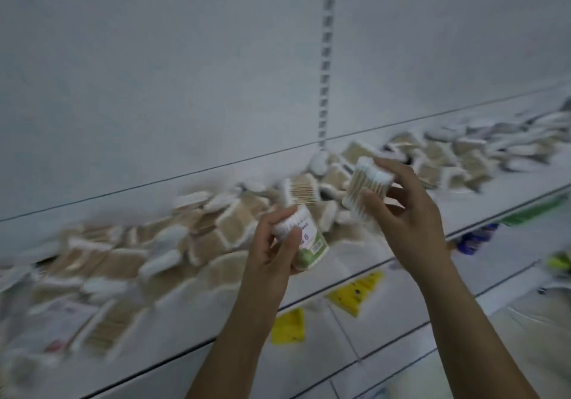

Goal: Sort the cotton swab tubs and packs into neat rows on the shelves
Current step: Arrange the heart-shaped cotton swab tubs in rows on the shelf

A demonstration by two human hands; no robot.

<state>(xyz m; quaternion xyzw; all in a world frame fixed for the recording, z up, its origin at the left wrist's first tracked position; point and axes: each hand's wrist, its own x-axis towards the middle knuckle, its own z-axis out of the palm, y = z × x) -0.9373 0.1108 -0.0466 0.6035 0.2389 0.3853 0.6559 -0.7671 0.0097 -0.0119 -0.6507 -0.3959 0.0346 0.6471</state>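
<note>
Back panel: a white slotted shelving wall (185, 74) filled the upper part of the view, with a perforated upright (325, 67) running down it.
Shelf: a white shelf (355, 253) slanted across the view from lower left to upper right, its front edge carrying yellow price tags (358, 292).
Pile: a loose heap of cotton swab packs (129, 244), tan sticks with white tips, lay jumbled along the shelf from far left to far right, blurred and in no rows.
Right hand: the right hand (408, 213) was raised in front of the shelf above the pile, thumb and fingers curled round a clear cotton swab pack (366, 188), which it held tilted.
Left hand: the left hand (272, 250) was lower and just left of the right, its fingers wrapped round a cotton swab tub (309, 244).
Tub: it had a green and white label, was held tilted in the air over the shelf's front, and white swab tips showed at its upper end.
Lower shelf: blue and green goods (475, 238) showed at right, too blurred to name.
</note>
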